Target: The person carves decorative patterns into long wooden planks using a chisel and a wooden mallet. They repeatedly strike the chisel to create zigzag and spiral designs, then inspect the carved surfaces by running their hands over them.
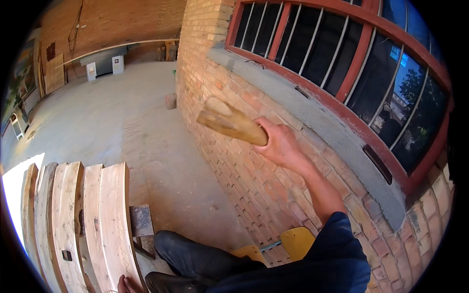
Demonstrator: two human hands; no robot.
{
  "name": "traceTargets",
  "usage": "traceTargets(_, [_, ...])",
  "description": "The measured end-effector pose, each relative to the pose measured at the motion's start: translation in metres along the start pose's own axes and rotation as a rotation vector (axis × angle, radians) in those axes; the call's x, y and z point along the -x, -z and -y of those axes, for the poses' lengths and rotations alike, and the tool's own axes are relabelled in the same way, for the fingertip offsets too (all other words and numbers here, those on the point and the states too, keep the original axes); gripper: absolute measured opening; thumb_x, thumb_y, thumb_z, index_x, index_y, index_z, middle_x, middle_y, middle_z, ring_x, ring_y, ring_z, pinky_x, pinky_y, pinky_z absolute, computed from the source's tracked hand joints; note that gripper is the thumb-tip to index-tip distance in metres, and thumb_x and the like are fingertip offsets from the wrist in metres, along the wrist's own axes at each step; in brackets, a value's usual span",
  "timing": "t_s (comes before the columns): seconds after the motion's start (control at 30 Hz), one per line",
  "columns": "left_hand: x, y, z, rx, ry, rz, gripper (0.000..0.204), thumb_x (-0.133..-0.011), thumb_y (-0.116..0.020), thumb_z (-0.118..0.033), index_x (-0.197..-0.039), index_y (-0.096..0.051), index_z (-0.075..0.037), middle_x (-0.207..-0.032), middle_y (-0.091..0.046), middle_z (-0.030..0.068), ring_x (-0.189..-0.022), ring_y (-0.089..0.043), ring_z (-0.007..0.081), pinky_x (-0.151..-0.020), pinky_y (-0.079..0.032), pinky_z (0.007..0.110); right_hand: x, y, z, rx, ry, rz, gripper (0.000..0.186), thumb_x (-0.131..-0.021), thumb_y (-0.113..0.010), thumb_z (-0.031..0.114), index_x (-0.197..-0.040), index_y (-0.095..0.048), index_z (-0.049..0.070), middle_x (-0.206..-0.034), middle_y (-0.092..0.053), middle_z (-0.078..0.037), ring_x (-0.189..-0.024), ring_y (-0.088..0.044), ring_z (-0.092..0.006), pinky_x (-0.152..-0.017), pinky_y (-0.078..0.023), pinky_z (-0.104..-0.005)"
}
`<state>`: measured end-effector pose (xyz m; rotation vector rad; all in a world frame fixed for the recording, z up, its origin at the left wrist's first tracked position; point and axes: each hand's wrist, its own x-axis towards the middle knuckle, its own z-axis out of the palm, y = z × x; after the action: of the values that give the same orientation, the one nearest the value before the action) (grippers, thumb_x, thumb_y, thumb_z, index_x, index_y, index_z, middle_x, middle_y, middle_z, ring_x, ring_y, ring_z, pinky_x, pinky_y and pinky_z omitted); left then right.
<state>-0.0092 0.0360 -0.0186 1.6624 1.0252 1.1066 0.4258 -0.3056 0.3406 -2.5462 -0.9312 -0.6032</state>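
Raised in front of the brick wall, my right hand (279, 142) is closed round one end of a thick, worn block of wood (227, 122). The block's far end is blurred and points up and to the left. At the lower edge, only a few curled fingers of my left hand (128, 284) show, beside the nearest board. What they hold is cut off by the frame. Several long wooden boards (113, 210) lie side by side at the lower left, some with rough edges. One board has a dark rectangular hole or patch (67, 255).
A brick wall (220, 127) rises close on my right, with a concrete sill (317, 115) under a red-framed barred window (337, 58). A yellow chair (298, 242) stands by the wall. Concrete floor (146, 127) stretches ahead to a bucket (170, 101).
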Motion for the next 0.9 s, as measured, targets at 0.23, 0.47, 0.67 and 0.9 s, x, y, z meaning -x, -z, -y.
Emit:
traceTargets(0.23, [0.001, -0.004, -0.031, -0.140, -0.059, -0.021, 0.035, -0.105, -0.077, -0.019, -0.119, -0.077, 0.013, -0.103, -0.080, 0.0229, -0.090, -0.075, 0.0271, -0.084, -0.063, 0.039, 0.006, 0.160, -0.091, 0.600, -0.312, -0.145, 0.058, -0.077, -0.090, 0.017, -0.130, -0.071, 0.005, -0.111, -0.079, -0.022, -0.102, -0.077, -0.0408, -0.096, -0.058, -0.0496])
traceTargets(0.47, [-0.004, 0.002, -0.028, -0.187, -0.105, -0.017, 0.035, -0.104, -0.078, -0.021, -0.116, -0.078, 0.012, -0.102, -0.081, 0.0237, -0.089, -0.075, 0.0276, -0.084, -0.062, 0.040, 0.016, 0.198, -0.158, 0.383, -0.597, -0.006, 0.050, -0.073, -0.090, 0.011, -0.120, -0.076, -0.001, -0.094, -0.079, -0.015, -0.078, -0.077, -0.0269, -0.076, -0.061, -0.0395])
traceTargets(0.67, [-0.004, 0.003, -0.019, -0.168, -0.102, -0.005, 0.036, -0.103, -0.078, -0.022, -0.116, -0.079, 0.012, -0.103, -0.081, 0.0247, -0.089, -0.076, 0.0288, -0.084, -0.062, 0.040, 0.013, 0.208, -0.176, 0.148, -0.740, 0.116, 0.044, -0.077, -0.093, 0.006, -0.116, -0.076, -0.006, -0.083, -0.074, -0.010, -0.060, -0.070, -0.0156, -0.057, -0.057, -0.0309])
traceTargets(0.9, [0.003, 0.003, -0.024, -0.167, -0.077, 0.009, 0.037, -0.104, -0.077, -0.020, -0.120, -0.077, 0.013, -0.106, -0.080, 0.0261, -0.090, -0.075, 0.0285, -0.087, -0.063, 0.040, 0.022, 0.209, -0.187, 0.459, -0.671, 0.048, 0.046, -0.078, -0.095, 0.035, -0.110, -0.082, 0.003, -0.096, -0.081, -0.013, -0.083, -0.078, -0.0263, -0.077, -0.061, -0.0387])
